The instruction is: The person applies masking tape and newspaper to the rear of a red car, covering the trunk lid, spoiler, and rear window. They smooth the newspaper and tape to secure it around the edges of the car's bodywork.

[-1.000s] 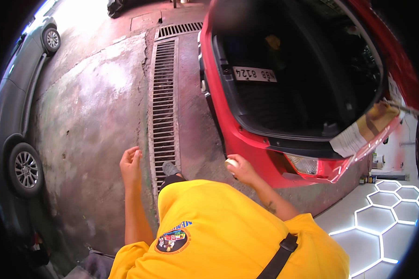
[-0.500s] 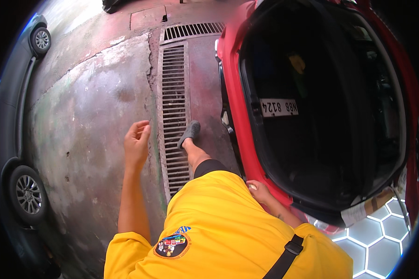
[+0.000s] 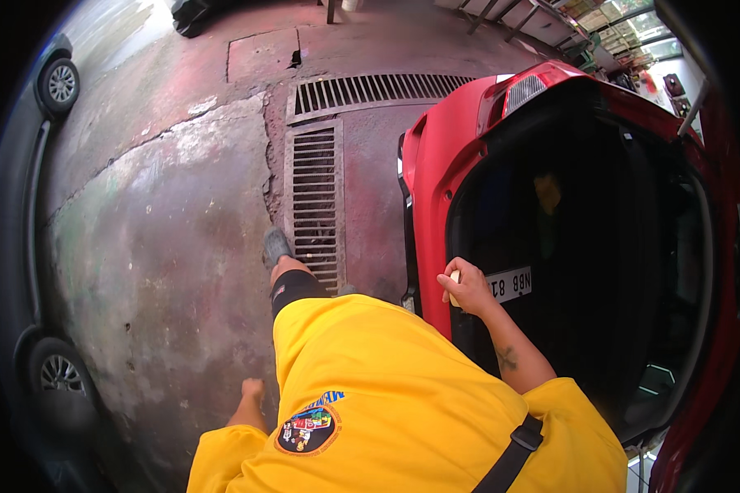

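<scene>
Out on worn concrete floor (image 3: 173, 255), beside red car (image 3: 432, 197) at three o'clock.
With left hand (image 3: 253, 389) at seven o'clock, cannot tell how open or if empty; with curled fingers of right hand (image 3: 470, 289) at four o'clock, gripping small pale object (image 3: 455, 287).

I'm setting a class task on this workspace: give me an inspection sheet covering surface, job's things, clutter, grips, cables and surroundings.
Surface: stained, cracked concrete floor with slotted metal drain grates.
Job's things: small pale object; red car with dark rear opening.
Clutter: dark bulky thing at the far edge, kind unclear.
Grips: right grip holds the pale object; left grip hangs low, contents unclear.
Cables: nothing seen.
Surroundings: dark grey car at left.
</scene>
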The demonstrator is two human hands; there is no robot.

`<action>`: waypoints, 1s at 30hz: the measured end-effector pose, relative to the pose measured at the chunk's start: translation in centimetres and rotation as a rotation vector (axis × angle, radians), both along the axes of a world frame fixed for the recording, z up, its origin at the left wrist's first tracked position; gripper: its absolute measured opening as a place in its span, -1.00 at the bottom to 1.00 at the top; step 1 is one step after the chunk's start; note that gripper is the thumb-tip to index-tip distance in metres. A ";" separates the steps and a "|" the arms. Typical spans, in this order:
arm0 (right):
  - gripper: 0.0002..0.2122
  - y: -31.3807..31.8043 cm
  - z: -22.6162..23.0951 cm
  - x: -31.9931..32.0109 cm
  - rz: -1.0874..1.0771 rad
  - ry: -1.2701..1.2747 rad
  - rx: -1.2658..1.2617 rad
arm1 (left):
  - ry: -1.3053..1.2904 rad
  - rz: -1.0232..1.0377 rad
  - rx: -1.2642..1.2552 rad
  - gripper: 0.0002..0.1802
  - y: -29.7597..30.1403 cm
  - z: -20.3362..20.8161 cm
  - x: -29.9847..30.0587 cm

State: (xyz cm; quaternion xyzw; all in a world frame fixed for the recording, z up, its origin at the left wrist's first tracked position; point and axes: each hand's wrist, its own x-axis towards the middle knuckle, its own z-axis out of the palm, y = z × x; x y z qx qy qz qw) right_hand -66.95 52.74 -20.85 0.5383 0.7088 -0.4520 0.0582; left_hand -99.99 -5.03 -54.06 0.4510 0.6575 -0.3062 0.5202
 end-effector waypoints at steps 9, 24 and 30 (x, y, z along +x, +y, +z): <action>-0.82 16.9 4.9 -17.9 -0.206 0.292 -0.231 | -0.013 1.225 0.364 -0.82 31.6 -8.1 -23.0; -0.79 47.3 7.3 -29.0 -0.539 0.590 0.170 | -0.762 0.543 0.968 -0.59 126.4 22.5 -27.2; -0.78 62.7 9.8 -29.5 -0.732 0.680 0.250 | -0.739 0.410 0.681 -0.65 136.1 24.2 -26.1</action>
